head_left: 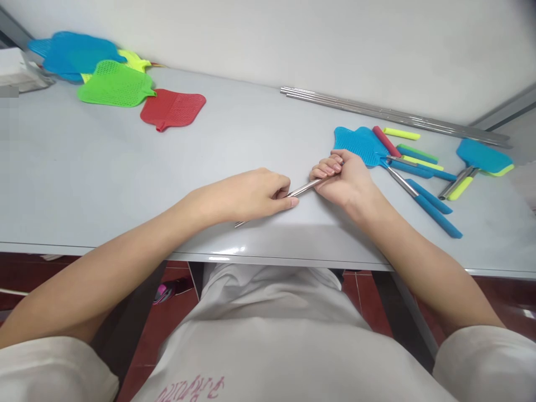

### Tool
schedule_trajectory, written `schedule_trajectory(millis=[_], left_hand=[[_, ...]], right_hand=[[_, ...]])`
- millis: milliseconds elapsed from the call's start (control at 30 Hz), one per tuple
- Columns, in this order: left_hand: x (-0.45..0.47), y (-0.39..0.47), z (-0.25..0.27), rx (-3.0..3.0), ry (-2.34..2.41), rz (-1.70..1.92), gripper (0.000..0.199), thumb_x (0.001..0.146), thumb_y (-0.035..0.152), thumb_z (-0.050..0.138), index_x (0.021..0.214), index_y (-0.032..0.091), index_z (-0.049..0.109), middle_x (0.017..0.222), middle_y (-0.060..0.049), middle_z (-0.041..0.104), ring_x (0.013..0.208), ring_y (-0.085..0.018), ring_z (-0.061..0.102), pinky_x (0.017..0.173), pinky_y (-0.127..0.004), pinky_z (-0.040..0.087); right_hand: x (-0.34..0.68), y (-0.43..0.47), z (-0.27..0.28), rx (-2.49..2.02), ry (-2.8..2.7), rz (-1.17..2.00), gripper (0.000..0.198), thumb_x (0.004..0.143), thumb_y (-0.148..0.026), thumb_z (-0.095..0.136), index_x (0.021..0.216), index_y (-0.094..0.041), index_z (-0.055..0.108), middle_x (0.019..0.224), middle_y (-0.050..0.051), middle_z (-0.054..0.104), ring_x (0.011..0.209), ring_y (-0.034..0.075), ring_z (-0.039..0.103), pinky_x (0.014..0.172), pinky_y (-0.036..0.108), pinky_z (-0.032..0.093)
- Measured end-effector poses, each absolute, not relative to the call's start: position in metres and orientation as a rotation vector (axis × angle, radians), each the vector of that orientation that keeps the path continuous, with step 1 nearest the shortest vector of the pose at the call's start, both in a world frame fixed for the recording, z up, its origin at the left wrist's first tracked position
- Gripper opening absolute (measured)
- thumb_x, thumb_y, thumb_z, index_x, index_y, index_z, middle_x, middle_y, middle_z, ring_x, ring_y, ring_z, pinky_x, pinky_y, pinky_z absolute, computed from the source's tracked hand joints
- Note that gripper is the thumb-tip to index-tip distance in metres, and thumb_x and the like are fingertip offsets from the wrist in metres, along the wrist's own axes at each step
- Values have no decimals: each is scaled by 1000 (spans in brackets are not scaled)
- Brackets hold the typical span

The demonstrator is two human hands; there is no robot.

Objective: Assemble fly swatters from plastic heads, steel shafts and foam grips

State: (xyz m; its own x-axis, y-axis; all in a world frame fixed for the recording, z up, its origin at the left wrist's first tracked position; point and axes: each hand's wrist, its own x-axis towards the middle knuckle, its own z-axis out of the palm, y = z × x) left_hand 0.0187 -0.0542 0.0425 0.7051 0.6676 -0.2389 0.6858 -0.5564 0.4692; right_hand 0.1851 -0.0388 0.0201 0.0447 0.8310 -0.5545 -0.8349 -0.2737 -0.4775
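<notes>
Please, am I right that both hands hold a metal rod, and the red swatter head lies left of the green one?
Not quite: the head view shows the red swatter head right of the green one. You are right about the metal rod.

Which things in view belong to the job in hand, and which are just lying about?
Job, most likely:
metal rod, held in left hand and right hand
metal tubes by the wall
swatter heads
coloured handle sleeves

Lying about, apparently:
white package, far left
pink item on the floor, too small to identify
</notes>
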Motion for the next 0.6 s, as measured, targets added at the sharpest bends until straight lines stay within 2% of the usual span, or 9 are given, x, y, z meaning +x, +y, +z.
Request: schedule_trajectory(millis=[600], left_hand=[[18,-53,38,2438,989,-45,34,82,44,32,63,19,47,54,1,49,43,-10,39,45,-24,24]], right_hand=[[185,-38,21,-916,11,1602,25,70,-13,34,56,-19,14,35,-8,16,30,6,17,33,18,20]])
